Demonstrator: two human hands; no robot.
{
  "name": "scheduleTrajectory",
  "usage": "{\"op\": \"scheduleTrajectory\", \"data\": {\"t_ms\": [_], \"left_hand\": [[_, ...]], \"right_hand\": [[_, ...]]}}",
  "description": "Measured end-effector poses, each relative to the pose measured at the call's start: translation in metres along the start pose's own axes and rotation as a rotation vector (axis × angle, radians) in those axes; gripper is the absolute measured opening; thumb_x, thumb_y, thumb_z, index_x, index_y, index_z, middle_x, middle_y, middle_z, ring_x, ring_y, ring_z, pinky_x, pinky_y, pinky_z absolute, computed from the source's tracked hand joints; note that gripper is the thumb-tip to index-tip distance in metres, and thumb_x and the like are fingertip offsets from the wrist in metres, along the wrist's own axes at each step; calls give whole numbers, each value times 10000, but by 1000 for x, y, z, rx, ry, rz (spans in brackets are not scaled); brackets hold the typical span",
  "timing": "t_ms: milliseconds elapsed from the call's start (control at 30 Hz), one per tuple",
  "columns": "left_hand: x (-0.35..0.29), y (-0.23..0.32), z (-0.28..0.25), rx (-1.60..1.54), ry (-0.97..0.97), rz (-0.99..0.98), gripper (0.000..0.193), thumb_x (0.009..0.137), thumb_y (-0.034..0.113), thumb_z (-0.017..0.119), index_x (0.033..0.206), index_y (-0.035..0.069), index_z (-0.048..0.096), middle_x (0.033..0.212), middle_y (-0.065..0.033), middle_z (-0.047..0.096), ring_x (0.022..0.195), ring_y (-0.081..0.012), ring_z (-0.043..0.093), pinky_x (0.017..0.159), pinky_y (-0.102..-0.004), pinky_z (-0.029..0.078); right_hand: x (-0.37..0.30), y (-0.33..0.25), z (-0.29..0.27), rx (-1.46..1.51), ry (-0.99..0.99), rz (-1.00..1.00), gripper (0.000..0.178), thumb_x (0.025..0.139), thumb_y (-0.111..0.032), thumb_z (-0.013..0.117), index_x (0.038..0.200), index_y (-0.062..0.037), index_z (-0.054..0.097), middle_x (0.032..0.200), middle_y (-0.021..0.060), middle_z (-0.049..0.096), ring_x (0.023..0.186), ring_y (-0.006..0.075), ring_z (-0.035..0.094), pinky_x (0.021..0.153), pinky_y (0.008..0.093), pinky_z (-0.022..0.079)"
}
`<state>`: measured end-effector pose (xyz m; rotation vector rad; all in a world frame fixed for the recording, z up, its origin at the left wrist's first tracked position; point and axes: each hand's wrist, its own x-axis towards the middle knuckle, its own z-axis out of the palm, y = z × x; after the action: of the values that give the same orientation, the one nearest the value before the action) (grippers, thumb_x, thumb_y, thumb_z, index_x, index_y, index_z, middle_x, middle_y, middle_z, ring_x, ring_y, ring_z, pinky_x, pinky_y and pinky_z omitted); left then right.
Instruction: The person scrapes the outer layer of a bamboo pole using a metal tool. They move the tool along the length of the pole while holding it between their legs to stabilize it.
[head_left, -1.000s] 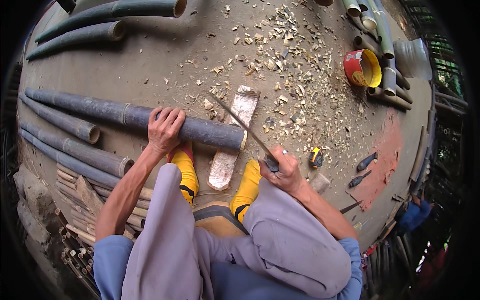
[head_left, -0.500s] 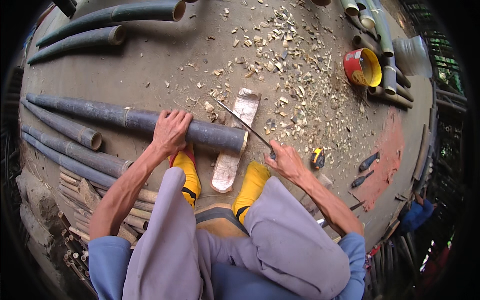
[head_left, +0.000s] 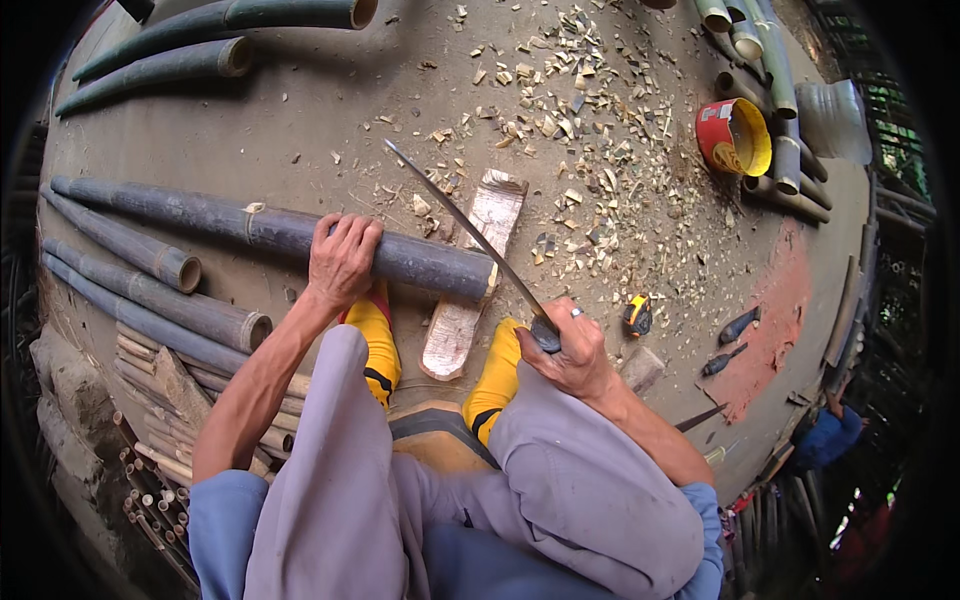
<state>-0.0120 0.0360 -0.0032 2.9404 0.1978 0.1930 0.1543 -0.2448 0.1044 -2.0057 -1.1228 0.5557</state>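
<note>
My left hand (head_left: pixel 343 258) is wrapped over the top of a thick dark bamboo pole (head_left: pixel 435 266), near its cut right end. That end rests across a pale, hacked wooden block (head_left: pixel 452 338) lying on the ground between my feet. In my right hand (head_left: pixel 572 358) is the dark handle of a machete, fingers closed round it. The long thin machete blade (head_left: pixel 440 198) points up and to the left, passing in front of the block and the pole's end in view. Whether blade and bamboo touch I cannot tell.
Wood chips (head_left: pixel 600 150) litter the ground ahead. On the right are a tape measure (head_left: pixel 637 316), a red-and-yellow bucket (head_left: pixel 718 135) and dark tools (head_left: pixel 738 326) by reddish powder. More bamboo poles (head_left: pixel 170 300) lie at left. My feet wear yellow socks (head_left: pixel 372 335).
My right hand has turned and come slightly nearer my knee. The machete's tip has swung up and farther left. My left hand stays on the bamboo pole.
</note>
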Motion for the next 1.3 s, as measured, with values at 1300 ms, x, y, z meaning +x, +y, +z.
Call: {"op": "scheduleTrajectory", "data": {"t_ms": [1300], "left_hand": [[8,15,1,-58,-58,-57,733,424,83,788,1129,117,591,1098,-44,634,1081,-224,590,1010,-478,345]], "right_hand": [[-18,23,6,-158,-209,190,224,822,-138,694,920,-16,535,758,177,613,575,365,609,533,441,526]]}}
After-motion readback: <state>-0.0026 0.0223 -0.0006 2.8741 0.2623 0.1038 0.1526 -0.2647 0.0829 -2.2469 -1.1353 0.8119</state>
